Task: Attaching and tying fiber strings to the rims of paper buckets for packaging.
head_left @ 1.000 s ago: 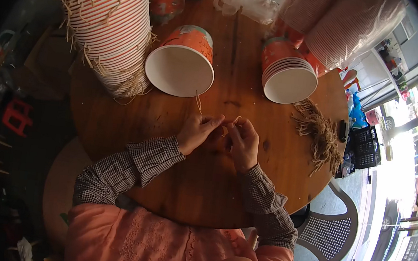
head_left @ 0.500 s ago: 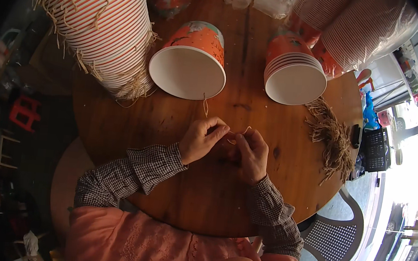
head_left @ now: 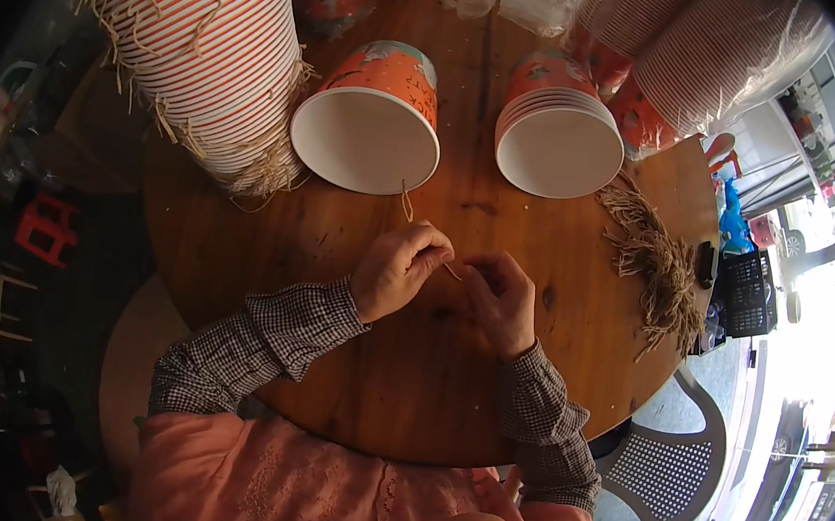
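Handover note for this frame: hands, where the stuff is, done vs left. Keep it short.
Left hand: fingers pinched on a thin tan strand that rises toward the single paper cup.
Right hand: fingertips on the same strand, beside the left hand.
Stack of cups upper right of hands; tall striped stack with strands hanging on it at left; loose strand pile at right on the round wooden table.
Done or left: cannot tell.
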`<action>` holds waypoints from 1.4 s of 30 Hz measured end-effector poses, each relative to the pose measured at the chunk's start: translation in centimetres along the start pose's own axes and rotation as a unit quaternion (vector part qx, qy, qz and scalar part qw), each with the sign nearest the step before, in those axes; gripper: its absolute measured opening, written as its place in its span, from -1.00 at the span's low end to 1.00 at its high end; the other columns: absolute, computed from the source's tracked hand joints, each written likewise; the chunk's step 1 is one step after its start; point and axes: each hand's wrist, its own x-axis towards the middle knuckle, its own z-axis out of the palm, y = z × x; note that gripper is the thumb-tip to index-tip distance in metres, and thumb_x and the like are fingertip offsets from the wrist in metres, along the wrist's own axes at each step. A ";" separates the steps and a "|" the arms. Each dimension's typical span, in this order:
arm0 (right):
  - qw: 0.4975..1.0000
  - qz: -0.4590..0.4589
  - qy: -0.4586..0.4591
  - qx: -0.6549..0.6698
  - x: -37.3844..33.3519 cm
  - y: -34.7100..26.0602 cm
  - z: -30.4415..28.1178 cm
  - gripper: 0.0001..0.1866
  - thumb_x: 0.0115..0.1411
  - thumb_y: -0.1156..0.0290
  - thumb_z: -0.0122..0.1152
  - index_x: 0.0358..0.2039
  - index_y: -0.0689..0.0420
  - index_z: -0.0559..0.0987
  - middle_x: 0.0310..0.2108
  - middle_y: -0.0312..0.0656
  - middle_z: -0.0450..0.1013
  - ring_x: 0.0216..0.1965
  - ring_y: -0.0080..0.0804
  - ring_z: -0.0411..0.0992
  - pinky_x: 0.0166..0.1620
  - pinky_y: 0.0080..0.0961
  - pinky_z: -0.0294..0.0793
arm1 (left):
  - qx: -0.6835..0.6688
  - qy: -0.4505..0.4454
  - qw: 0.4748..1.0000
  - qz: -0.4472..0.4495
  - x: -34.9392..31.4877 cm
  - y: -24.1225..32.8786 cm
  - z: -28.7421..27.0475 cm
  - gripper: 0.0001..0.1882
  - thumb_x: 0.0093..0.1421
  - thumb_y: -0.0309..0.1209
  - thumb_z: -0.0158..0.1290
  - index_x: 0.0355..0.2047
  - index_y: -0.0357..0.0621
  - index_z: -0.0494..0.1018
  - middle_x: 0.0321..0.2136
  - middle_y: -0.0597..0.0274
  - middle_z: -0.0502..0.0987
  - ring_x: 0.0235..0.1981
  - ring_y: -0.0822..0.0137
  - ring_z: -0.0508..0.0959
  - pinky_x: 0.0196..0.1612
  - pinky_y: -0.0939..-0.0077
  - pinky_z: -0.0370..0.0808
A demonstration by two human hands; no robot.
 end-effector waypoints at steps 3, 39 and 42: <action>0.998 -0.049 0.022 -0.042 0.2 0.9 -0.2 -0.85 0.19 0.46 0.20 -0.28 0.26 0.53 -0.51 -0.31 0.50 -0.51 -0.72 0.39 -0.45 -0.70 0.39 | 0.052 -0.005 0.997 0.054 0.5 0.4 0.0 -0.90 0.15 -0.57 0.09 -0.35 -0.24 0.38 -0.42 0.14 0.48 -0.41 0.16 0.53 -0.38 0.38 0.48; 0.982 -0.171 0.027 0.071 -0.8 -0.7 -0.2 -0.95 0.23 0.55 0.14 -0.29 0.22 0.52 0.04 -0.15 0.41 -0.02 -0.51 0.37 0.03 -0.55 0.37 | 0.205 -0.007 0.978 0.028 -0.3 0.8 -3.8 -0.80 0.06 -0.39 0.19 -0.40 -0.22 0.42 -0.51 0.11 0.50 -0.49 0.22 0.56 -0.41 0.40 0.51; 0.973 -0.162 0.005 0.163 -1.1 -1.1 1.2 -0.95 0.22 0.57 0.13 -0.30 0.27 0.50 0.04 -0.17 0.41 0.01 -0.56 0.33 0.08 -0.56 0.32 | 0.130 0.005 0.992 0.002 -0.9 0.8 -4.3 -0.79 0.06 -0.41 0.21 -0.37 -0.24 0.43 -0.50 0.14 0.51 -0.47 0.29 0.58 -0.40 0.47 0.51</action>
